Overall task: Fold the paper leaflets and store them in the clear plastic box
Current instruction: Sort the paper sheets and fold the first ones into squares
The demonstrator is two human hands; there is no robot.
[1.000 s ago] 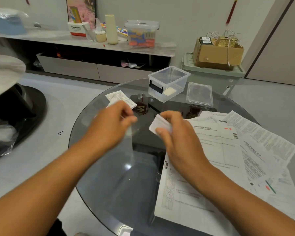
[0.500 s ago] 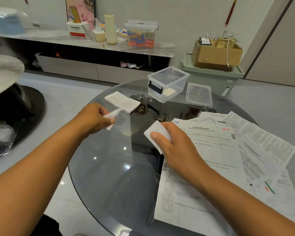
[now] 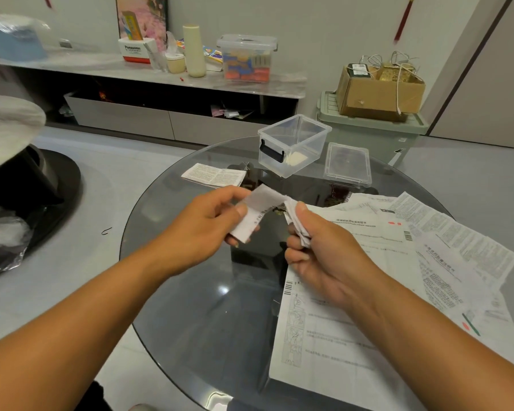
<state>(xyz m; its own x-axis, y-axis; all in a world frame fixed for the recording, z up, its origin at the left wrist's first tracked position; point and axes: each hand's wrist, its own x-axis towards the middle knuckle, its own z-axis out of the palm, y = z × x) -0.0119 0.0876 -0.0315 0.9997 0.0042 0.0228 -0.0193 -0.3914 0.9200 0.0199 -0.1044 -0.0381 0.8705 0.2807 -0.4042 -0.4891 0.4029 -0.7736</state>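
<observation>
Both hands up over the middle of the round glass tabletop [image 3: 190,307], one folded leaflet [image 3: 257,213] held between them. My left hand [image 3: 202,232] pinches its near-left end, thumb on top, fingers curled under. My right hand [image 3: 324,256] grips the bunched right end, thumb on top, fingers curled round the folds. The leaflet is off the glass.

Count on the tabletop:
- 1 clear plastic box [image 3: 294,143], lid off, at the far edge, black latch facing me. One small pale folded piece inside on the bottom; can't tell if it's more than one.
- 1 clear lid [image 3: 348,164] just right of the box, flat on the glass.
- 1 small printed leaflet [image 3: 215,174], partly folded, lying left of the box, apart from it.
- Unfolded sheets [image 3: 413,262] overlapping along the right edge, some overhanging it. At least 3; exact number can't tell from the overlap.
</observation>
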